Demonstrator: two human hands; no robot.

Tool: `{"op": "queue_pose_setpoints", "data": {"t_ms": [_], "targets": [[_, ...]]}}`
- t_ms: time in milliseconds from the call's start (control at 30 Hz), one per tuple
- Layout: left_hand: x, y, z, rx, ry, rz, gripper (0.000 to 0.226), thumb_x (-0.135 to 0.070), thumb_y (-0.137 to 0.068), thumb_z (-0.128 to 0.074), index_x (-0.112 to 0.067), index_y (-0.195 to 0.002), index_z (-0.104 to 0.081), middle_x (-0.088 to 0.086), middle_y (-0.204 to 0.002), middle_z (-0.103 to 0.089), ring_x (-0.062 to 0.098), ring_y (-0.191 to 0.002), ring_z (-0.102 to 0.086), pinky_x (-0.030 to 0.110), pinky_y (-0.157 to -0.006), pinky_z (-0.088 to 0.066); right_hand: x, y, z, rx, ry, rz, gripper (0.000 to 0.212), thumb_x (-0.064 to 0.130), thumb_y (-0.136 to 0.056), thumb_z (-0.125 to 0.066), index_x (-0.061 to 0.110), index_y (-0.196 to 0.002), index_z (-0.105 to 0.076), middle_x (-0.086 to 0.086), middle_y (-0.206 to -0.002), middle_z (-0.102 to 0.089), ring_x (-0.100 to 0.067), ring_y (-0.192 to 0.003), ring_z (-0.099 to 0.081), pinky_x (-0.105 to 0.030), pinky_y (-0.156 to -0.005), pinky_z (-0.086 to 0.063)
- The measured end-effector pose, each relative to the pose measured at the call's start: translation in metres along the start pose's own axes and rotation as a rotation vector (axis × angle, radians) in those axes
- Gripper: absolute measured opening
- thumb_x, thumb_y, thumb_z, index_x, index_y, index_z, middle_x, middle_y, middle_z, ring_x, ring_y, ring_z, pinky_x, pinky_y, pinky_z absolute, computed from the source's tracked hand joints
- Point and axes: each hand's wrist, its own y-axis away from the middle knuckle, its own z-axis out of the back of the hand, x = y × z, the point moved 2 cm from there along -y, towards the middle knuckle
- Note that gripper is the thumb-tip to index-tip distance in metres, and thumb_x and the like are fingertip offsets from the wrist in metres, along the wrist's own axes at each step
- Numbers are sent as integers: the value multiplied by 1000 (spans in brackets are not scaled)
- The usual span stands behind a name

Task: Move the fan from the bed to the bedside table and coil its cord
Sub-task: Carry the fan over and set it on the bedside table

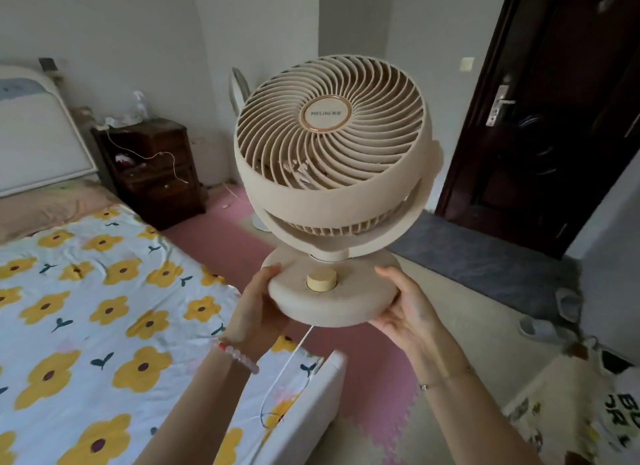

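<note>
In your head view, a strip of pink floor mat (214, 236) runs open between the bed (104, 291) edge and the dark door (554, 118), up to the cluttered bedside tabletop (166, 123) by the headboard. You hold the fan (329, 152) upright in the air, beyond the bed's corner. Your left hand (258, 308) and right hand (408, 312) grip opposite rims of its round base. The cord (294, 357) hangs from the base onto the bed.
</note>
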Motion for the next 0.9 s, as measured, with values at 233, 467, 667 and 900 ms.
{"op": "queue_pose_setpoints", "data": {"t_ms": [233,467,667,900], "targets": [[14,-105,-60,-49,99,19,54,-27,-75,-62,-7,-124,-53,16,-98,-74,27,-81,-72,35,-58,-57,86,-108,38,46,83,-85,58,15,-65,-73,11,-122,-59,-15,-107,-70,-30,-99,-66,-39,-63,-58],[8,-217,-59,-173,154,-120,64,-26,-73,-65,-7,-131,-49,21,-119,-65,32,-95,-68,38,-66,-57,125,-238,43,150,139,-177,30,15,-68,-72,13,-97,-73,-12,-90,-76,-27,-83,-72,-39,-62,-58],[-22,-356,-42,-246,204,-193,60,-28,-77,-61,-11,-133,-47,20,-126,-61,34,-106,-64,42,-74,-58,157,-395,19,204,247,-222,36,17,-66,-74,14,-102,-71,-12,-94,-75,-27,-85,-72,-38,-64,-58],[-116,-491,-33,-348,201,-302,51,-27,-80,-60,-14,-129,-51,18,-119,-65,30,-95,-69,37,-64,-57,196,-567,-52,305,267,-325,25,20,-66,-73,16,-90,-78,-12,-97,-75,-27,-86,-72,-37,-65,-58]]}}
